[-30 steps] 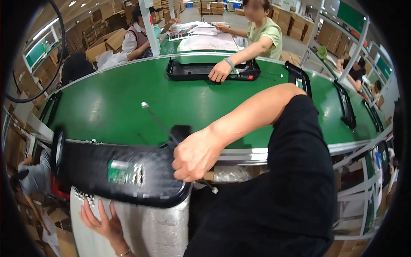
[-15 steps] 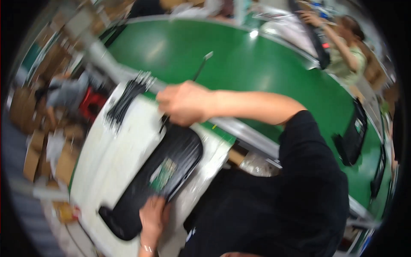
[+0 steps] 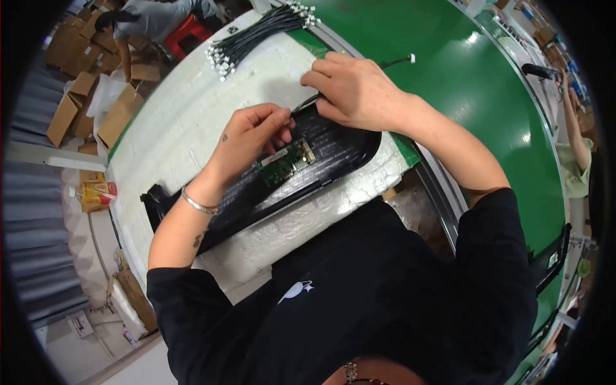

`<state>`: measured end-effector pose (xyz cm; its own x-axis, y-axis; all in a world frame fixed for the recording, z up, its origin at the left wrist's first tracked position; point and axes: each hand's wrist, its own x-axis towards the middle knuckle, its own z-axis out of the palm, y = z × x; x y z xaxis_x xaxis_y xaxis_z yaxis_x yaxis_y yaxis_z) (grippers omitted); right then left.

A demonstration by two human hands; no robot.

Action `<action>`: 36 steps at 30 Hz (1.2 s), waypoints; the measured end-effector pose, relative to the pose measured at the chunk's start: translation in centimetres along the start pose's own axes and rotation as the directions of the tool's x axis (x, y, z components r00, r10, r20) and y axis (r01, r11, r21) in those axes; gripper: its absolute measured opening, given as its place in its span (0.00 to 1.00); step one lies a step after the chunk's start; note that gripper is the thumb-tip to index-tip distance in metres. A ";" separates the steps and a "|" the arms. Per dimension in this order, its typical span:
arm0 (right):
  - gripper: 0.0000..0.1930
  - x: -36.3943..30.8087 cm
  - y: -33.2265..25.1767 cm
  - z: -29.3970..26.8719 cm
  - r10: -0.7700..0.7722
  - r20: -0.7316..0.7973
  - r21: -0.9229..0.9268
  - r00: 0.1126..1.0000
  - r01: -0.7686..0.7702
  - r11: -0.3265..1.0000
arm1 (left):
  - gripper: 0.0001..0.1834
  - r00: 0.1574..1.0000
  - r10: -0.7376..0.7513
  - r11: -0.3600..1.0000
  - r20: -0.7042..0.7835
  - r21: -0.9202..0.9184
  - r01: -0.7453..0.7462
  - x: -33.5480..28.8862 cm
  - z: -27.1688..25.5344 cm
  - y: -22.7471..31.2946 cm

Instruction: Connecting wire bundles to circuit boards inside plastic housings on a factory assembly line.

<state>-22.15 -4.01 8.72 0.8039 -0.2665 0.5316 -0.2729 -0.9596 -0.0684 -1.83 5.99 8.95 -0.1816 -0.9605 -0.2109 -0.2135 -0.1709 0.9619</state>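
A thin black cable (image 3: pixel 306 102) with a white connector at its far end is stretched between my two hands. My left hand (image 3: pixel 253 133) pinches one end just above the green circuit board (image 3: pixel 280 168). My right hand (image 3: pixel 356 90) is closed on the cable farther right, and the connector end sticks out beyond it over the green surface. Under both hands lies a long black plastic housing (image 3: pixel 343 144) with rounded ends, the board sitting inside it. My fingers hide the cable's left tip.
The housing rests on a white padded worktop (image 3: pixel 163 138). A bundle of black cables (image 3: pixel 263 32) with white connectors lies at its far edge. Beyond runs a green belt (image 3: pixel 443 70). Cardboard boxes (image 3: pixel 70 109) and a bending person (image 3: pixel 151 25) are at the left; another person (image 3: pixel 577 157) is far right.
My left hand has left the housing's near edge and come up to the cable. The right hand still holds the cable, now close beside the left. The head view has turned.
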 end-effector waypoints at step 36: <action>0.03 -3.4 -1.8 3.3 -0.182 0.343 0.345 0.922 0.056 0.937 | 0.04 0.785 0.592 0.463 -0.185 0.875 -0.143 0.1 -0.7 -8.9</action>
<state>-22.62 -1.74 4.27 0.9718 -0.1021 0.2127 -0.0280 -0.9450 -0.3258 0.71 7.24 0.44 -0.0911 -0.8954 0.4359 -0.9128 0.2501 0.3229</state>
